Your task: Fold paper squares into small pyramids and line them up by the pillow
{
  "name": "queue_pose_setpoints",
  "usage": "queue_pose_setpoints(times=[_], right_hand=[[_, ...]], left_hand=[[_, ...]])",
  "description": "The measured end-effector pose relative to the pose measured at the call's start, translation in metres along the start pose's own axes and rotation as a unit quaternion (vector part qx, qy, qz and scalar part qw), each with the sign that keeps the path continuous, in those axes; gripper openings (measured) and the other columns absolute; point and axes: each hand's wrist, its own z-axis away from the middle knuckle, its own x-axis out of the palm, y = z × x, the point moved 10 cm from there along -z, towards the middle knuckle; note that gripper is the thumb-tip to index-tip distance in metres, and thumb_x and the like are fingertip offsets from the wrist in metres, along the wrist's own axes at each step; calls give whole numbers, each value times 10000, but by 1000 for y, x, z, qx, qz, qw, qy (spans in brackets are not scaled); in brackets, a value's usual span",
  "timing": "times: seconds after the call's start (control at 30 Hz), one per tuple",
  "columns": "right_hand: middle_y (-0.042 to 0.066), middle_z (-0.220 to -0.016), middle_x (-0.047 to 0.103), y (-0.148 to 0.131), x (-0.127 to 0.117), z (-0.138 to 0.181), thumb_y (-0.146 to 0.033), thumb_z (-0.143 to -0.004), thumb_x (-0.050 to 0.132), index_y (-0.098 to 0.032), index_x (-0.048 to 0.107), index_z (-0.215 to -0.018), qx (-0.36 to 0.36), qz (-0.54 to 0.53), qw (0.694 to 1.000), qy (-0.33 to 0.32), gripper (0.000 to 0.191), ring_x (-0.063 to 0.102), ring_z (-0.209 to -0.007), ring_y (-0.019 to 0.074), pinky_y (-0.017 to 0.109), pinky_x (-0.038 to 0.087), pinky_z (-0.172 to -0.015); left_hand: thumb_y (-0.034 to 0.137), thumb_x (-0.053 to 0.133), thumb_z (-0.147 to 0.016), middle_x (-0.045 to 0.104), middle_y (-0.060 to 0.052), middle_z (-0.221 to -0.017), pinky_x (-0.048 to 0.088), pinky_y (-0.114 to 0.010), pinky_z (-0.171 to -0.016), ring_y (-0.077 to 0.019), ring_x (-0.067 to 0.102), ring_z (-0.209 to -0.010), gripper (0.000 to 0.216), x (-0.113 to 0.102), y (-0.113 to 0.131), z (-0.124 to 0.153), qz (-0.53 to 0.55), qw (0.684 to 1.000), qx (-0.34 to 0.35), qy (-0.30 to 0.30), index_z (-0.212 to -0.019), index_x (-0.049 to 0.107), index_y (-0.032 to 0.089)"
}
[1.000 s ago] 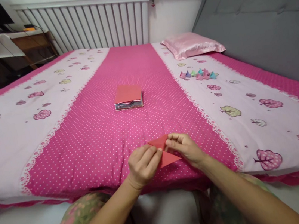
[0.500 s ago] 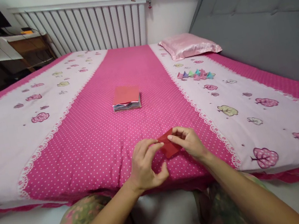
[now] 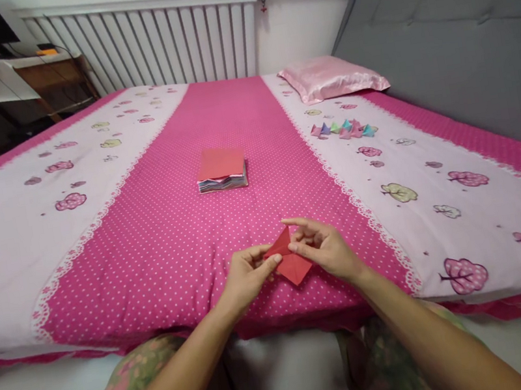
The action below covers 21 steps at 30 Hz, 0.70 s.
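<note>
A folded piece of red origami paper (image 3: pixel 296 268) is held between my two hands just above the near edge of the bed. One corner points toward me and another points away. My left hand (image 3: pixel 248 275) pinches its left side, thumb on top and fingers underneath. My right hand (image 3: pixel 325 247) grips the right side with the thumb on the paper, its index finger stretched out past the top corner. Farther off on the pink stripe lies a stack of square paper (image 3: pixel 220 165) with a red sheet on top.
Several small folded paper pieces (image 3: pixel 346 128) in mixed colours sit on the right white stripe of the bedspread (image 3: pixel 160 250). Behind them lies a pink pillow (image 3: pixel 331 77) by the grey headboard (image 3: pixel 434 42). A radiator (image 3: pixel 157 40) and a desk (image 3: pixel 54 76) stand beyond the bed.
My left hand has closed onto the paper's left side, where its fingers were spread before. The red paper has turned so a corner points toward me, and my right index finger has stretched out.
</note>
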Motion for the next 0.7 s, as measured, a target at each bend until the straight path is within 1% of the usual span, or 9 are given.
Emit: queue_pose_setpoints(times=[0.1,0.17,0.27,0.37,0.43,0.57,0.63,0.7], right_hand=[[3,-789,588,-3,0,0,-286,-765,628,-238,602,-1095,-11,29,999,-8,334,568,-696,111,240,458,-619],[11,-791,604,-5,0,0,-285,-751,643,-225,616,-1042,-14,34,999,-10,298,576,-697,120,251,467,-625],[22,-779,635,-5,2,1,-286,-723,670,-200,639,-931,-12,42,999,-26,227,586,-672,128,258,477,-612],[26,-774,659,-4,8,3,-275,-714,681,-187,647,-853,-6,44,997,-59,168,606,-688,133,261,489,-627],[28,-803,672,-2,12,4,-258,-711,687,-188,649,-851,-1,36,997,-75,161,624,-732,138,268,499,-668],[40,-859,693,4,14,5,-269,-696,709,-189,663,-920,12,24,996,-84,242,644,-764,155,285,510,-688],[46,-891,699,4,14,5,-284,-697,713,-196,671,-959,13,37,996,-81,279,646,-773,160,286,510,-684],[48,-910,703,3,12,4,-292,-701,712,-204,680,-974,9,57,996,-74,289,645,-783,161,284,507,-685]], left_hand=[[353,745,-604,708,-52,-727,452,-225,-550,-112,588,-566,290,0,-1,-1,14,999,-13,-27,-798,705,141],[341,752,-599,711,-54,-743,470,-242,-585,-129,611,-607,277,0,-2,0,16,999,-20,-43,-787,704,142],[329,746,-616,705,-51,-721,474,-244,-588,-130,615,-603,255,1,-5,3,7,997,-41,-70,-782,703,141],[343,747,-617,688,-50,-670,469,-240,-551,-127,605,-564,286,2,-10,5,-8,994,-68,-90,-811,696,139],[355,758,-600,663,-35,-624,460,-233,-523,-120,592,-539,318,-2,-9,4,-15,995,-64,-75,-819,681,137],[331,797,-540,603,20,-599,435,-201,-505,-80,552,-505,381,-16,-4,-2,-4,1000,-31,-3,-811,613,135],[305,812,-517,586,33,-613,421,-185,-496,-63,532,-498,403,-21,-1,-3,-4,1000,-7,24,-803,584,138],[283,815,-513,558,49,-588,397,-170,-473,-51,500,-480,392,-24,4,-4,-15,999,24,37,-789,576,141]])
